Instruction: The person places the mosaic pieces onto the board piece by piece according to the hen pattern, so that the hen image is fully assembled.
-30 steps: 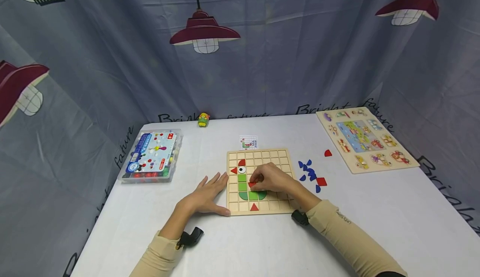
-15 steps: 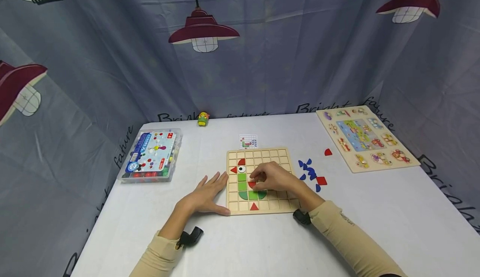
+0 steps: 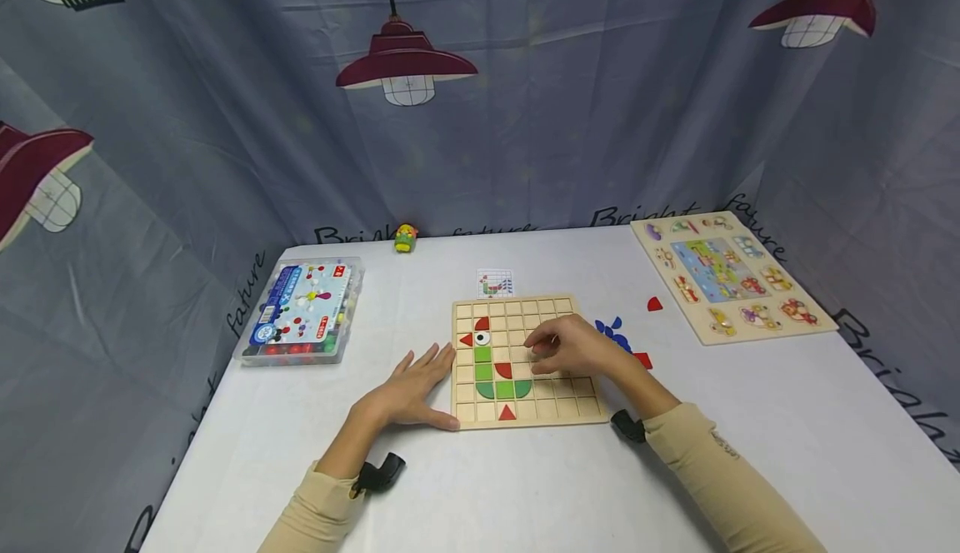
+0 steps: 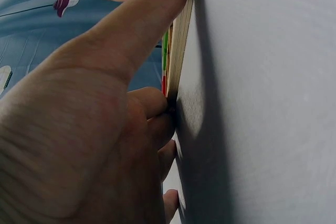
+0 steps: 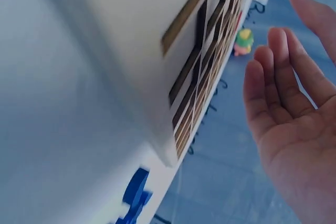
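A wooden grid board lies on the white table with red, green and white pieces in its cells. The left hand rests at the board's left edge, fingers spread and thumb at the front corner. Above the board's right half hovers the right hand, its fingers loosely bent with nothing between them; the right wrist view shows its palm and fingers free. A red quarter-round piece sits in a cell beside a green square. Below them lies a red triangle.
Blue pieces and a red square lie right of the board, a red piece farther back. Behind the board is a small pattern card. A plastic case, a toy figure and a picture puzzle stand around.
The right hand has let go of the red quarter-round piece, which stays in its cell, and has moved right across the board. The left hand has stayed in place.
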